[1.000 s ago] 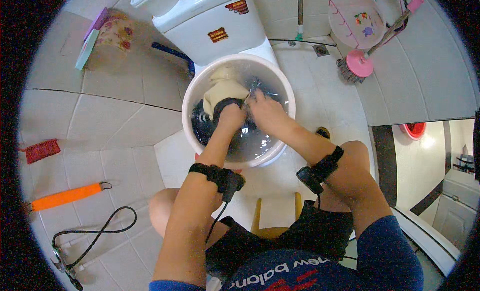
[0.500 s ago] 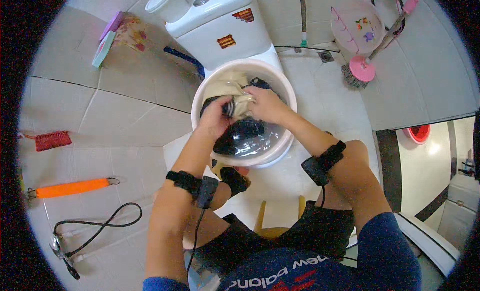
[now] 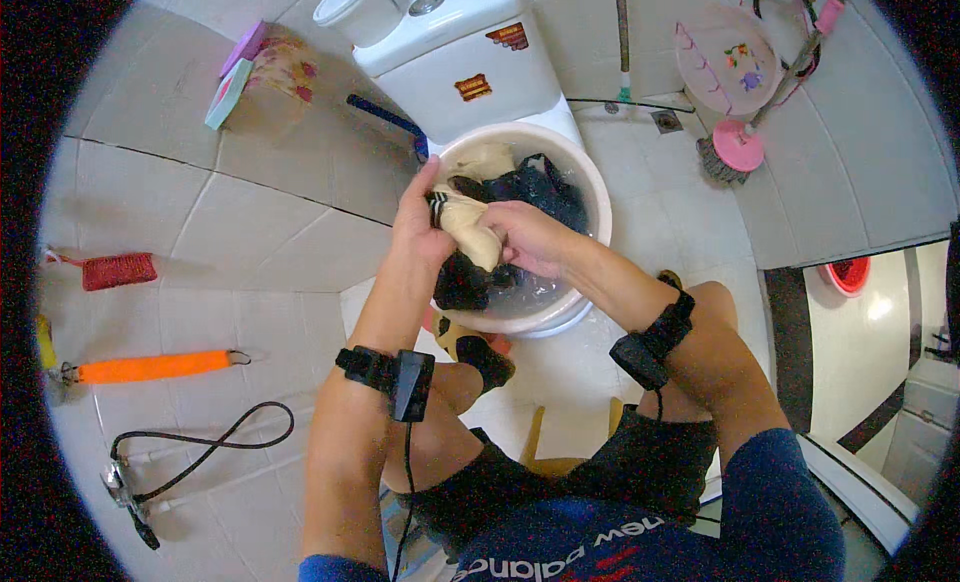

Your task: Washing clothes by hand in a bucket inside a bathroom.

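As I view the scene remotely through the head camera, I find both hands over the tub (image 3: 601, 210), a round, pale vessel standing just in front of the toilet (image 3: 455, 57). The cloth (image 3: 470, 229), cream with a black-and-white striped band, is held up between them, over the near left part of the tub.

I record the left hand (image 3: 420, 225) at the banded end, its grip closed on the cloth, thumb pointing up and away from me. Most of its fingers are hidden, so I cannot tell how firm the hold is. I record the right hand (image 3: 527, 234) at the cloth's other side, its grip drawn in, with thumb and fingers bent onto the cream fabric near the lower end.

Below the hands I note dark clothes (image 3: 548, 197) in water (image 3: 532, 296), and a second cream piece (image 3: 485, 162) at the tub's far side. I cannot tell what the tub rests on.

Each forearm wears a black strap with a box. Along the left wall I list a red brush (image 3: 120, 272), an orange bar (image 3: 155, 367) and a looped hose (image 3: 200, 442). A pink broom (image 3: 737, 152) leans at the right.
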